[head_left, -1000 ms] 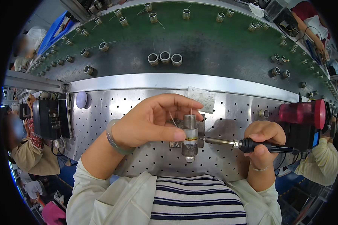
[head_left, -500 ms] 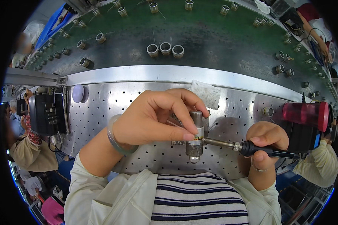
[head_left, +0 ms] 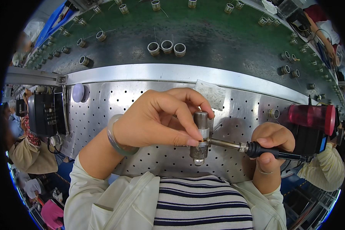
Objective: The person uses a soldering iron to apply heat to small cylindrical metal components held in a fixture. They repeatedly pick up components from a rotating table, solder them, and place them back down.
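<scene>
A cylindrical metal fixture (head_left: 199, 153) with a rounded near end stands in front of me, a shiny metal ring (head_left: 205, 133) around its middle. My left hand (head_left: 161, 117) reaches over from the left, thumb and index fingertips pinched together against the ring. What lies between those fingertips is too small to make out; a speck of yellowish colour shows there. From the right, my right hand (head_left: 273, 143) grips the black handle of a soldering iron (head_left: 230, 144). Its metal tip meets the ring's right side, close to my left fingertips.
Perforated metal worktop (head_left: 103, 115) lies beneath, with a crumpled whitish cloth (head_left: 211, 95), a lilac rounded object (head_left: 78, 92) and a loose ring (head_left: 273, 113). Beyond a metal rail, a green belt (head_left: 218, 34) carries several rings. Dark equipment (head_left: 46, 115) and a red translucent container (head_left: 310, 118) flank me.
The coloured bits seen by my left thumb are now mostly hidden. The rings on the left of the belt sit slightly further left. Both hands stay nearly in place.
</scene>
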`<move>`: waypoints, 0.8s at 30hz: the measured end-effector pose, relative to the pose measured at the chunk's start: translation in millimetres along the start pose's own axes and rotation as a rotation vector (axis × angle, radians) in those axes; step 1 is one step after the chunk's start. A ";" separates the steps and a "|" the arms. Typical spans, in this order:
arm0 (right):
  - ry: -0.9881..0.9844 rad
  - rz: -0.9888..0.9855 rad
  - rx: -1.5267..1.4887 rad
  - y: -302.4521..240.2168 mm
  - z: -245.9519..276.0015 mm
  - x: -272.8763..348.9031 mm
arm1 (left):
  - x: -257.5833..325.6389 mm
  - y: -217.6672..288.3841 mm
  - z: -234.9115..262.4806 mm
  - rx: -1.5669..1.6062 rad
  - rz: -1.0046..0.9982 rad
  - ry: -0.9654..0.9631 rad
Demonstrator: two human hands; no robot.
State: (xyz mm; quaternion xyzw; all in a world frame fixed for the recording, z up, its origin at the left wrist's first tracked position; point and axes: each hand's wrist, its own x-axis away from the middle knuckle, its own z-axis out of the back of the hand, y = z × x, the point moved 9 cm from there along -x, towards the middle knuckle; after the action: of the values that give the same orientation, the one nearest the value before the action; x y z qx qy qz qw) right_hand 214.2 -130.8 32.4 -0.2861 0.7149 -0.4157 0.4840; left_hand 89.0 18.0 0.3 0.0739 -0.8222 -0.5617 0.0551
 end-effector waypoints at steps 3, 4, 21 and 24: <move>-0.010 0.007 0.009 -1.4 -0.6 -1.2 | 0.3 -1.9 1.2 -0.011 0.027 0.005; -0.023 0.017 0.009 -2.0 -1.5 -1.7 | 0.2 -2.2 1.4 -0.011 0.032 0.003; -0.070 0.081 0.049 -6.0 -3.4 -4.8 | -1.9 -3.3 0.6 0.034 0.033 -0.034; -0.078 0.092 0.055 -7.8 -4.6 -6.1 | -1.9 -4.4 0.3 0.064 0.042 -0.069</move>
State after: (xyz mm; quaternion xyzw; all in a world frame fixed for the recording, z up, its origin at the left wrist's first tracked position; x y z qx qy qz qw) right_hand 212.3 -128.2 42.8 -0.2553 0.6962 -0.4011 0.5378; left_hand 91.0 17.1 -3.9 0.0388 -0.8424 -0.5362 0.0364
